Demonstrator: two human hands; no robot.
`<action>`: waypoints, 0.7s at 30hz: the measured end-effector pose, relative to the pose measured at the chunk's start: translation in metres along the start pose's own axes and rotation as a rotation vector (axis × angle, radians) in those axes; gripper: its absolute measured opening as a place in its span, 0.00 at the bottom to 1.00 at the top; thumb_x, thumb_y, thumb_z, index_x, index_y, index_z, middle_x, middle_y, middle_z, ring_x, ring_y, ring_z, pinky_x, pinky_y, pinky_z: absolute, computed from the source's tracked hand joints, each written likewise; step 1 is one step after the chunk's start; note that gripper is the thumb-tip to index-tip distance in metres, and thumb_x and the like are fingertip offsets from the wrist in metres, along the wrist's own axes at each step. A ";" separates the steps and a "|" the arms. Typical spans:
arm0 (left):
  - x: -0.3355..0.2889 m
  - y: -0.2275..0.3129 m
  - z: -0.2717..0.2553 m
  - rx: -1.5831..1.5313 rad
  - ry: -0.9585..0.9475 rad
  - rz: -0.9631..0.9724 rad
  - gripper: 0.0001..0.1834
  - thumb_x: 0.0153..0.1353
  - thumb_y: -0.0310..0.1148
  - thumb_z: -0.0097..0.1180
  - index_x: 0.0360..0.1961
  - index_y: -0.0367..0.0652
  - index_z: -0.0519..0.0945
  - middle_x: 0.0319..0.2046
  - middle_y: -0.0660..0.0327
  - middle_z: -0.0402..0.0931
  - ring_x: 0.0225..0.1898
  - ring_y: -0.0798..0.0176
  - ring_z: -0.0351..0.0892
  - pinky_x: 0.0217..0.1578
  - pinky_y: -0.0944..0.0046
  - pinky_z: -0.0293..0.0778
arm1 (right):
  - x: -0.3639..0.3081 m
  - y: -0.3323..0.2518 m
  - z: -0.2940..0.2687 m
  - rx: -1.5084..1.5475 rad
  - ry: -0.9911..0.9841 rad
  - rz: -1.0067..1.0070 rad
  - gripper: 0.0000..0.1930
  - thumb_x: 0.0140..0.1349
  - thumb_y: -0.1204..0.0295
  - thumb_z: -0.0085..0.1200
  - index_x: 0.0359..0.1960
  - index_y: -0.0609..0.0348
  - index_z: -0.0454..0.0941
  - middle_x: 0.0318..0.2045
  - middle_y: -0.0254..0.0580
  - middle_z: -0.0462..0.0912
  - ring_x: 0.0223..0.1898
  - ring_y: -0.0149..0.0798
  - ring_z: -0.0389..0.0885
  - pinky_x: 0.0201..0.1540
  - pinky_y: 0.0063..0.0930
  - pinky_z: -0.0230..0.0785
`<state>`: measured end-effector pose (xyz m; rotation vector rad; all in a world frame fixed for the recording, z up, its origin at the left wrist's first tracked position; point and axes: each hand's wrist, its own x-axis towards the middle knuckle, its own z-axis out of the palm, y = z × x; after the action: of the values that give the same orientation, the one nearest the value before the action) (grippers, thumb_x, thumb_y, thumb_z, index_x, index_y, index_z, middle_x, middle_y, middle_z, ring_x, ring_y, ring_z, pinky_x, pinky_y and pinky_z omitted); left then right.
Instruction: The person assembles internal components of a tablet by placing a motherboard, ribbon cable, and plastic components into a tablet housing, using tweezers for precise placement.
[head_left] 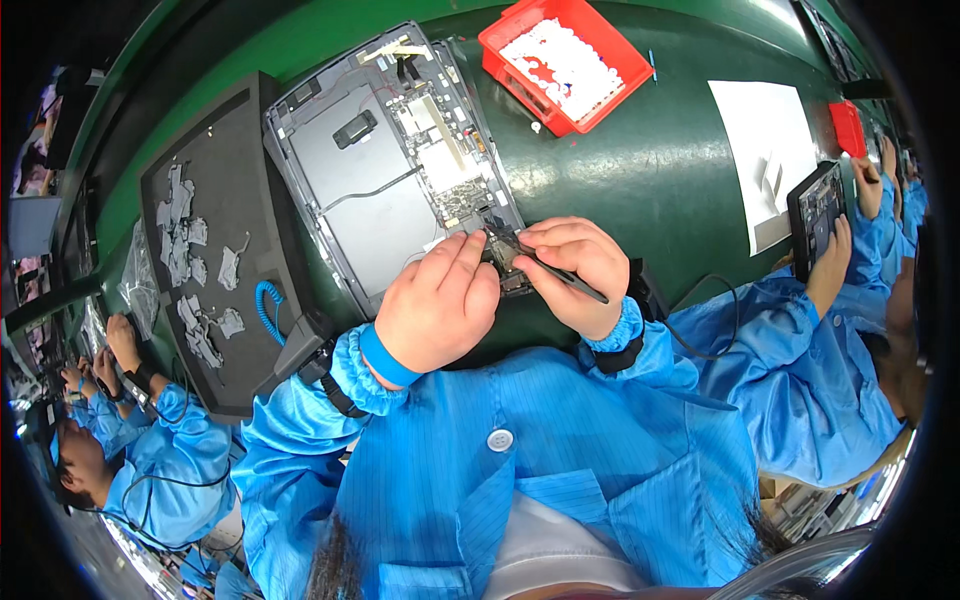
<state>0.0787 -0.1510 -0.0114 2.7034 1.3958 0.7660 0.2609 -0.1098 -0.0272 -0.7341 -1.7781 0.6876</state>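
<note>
An opened tablet-like device (375,190) lies in front of me, its grey inside and circuit board (445,165) exposed. My right hand (580,265) grips black tweezers (565,275), whose tips reach the lower right part of the board. Beside it, my left hand (440,300) rests over the device's near edge, with its fingers bent together at the board. Whatever those left fingertips pinch or press is hidden. A blue band circles my left wrist.
Left of the device, a dark foam tray (240,310) holds several grey crumpled pieces and a coiled blue cord (268,305). A red bin (625,95) of small white parts stands beyond. White paper (755,140) lies right. Co-workers sit on both sides; one holds a tablet (815,215).
</note>
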 end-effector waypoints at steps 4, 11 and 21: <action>0.004 -0.004 0.001 -0.031 0.001 -0.011 0.14 0.36 0.26 0.56 0.29 0.40 0.74 0.44 0.53 0.76 0.43 0.54 0.76 0.35 0.60 0.76 | 0.003 0.000 -0.001 0.007 -0.028 -0.026 0.12 0.38 0.86 0.65 0.23 0.65 0.74 0.29 0.47 0.81 0.32 0.45 0.82 0.36 0.32 0.75; 0.017 -0.004 -0.001 0.060 -0.063 0.049 0.13 0.39 0.28 0.56 0.31 0.40 0.75 0.42 0.54 0.76 0.41 0.56 0.75 0.31 0.63 0.75 | 0.007 0.001 -0.004 0.001 -0.069 -0.043 0.11 0.39 0.86 0.64 0.23 0.65 0.74 0.27 0.47 0.81 0.31 0.46 0.82 0.36 0.32 0.74; 0.005 -0.002 -0.002 0.077 -0.098 0.055 0.14 0.37 0.30 0.57 0.29 0.39 0.75 0.45 0.50 0.76 0.46 0.53 0.75 0.31 0.60 0.75 | -0.003 0.004 0.002 0.040 0.031 0.004 0.12 0.38 0.84 0.66 0.23 0.64 0.75 0.29 0.46 0.82 0.32 0.44 0.82 0.37 0.33 0.75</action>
<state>0.0782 -0.1462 -0.0076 2.8058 1.3634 0.5845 0.2602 -0.1097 -0.0322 -0.7175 -1.7306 0.7085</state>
